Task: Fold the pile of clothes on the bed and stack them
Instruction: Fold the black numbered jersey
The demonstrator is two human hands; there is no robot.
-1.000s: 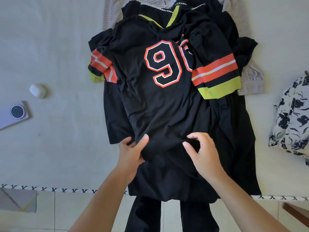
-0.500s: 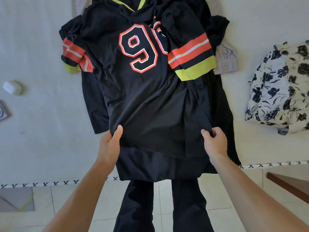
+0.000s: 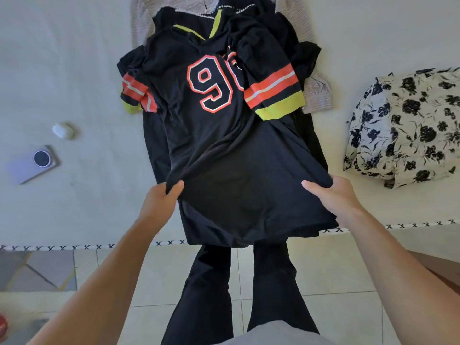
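While the left hand (image 3: 160, 195) and right hand (image 3: 331, 195) each grasp the black jersey (image 3: 224, 145) near its hem above the bed's edge (image 3: 74, 246), the first fold seems to be starting, so next the hem likely needs carrying toward the collar.

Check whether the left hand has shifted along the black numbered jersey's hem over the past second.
Yes. The left hand moved outward from the hem's middle to the black numbered jersey's left corner.
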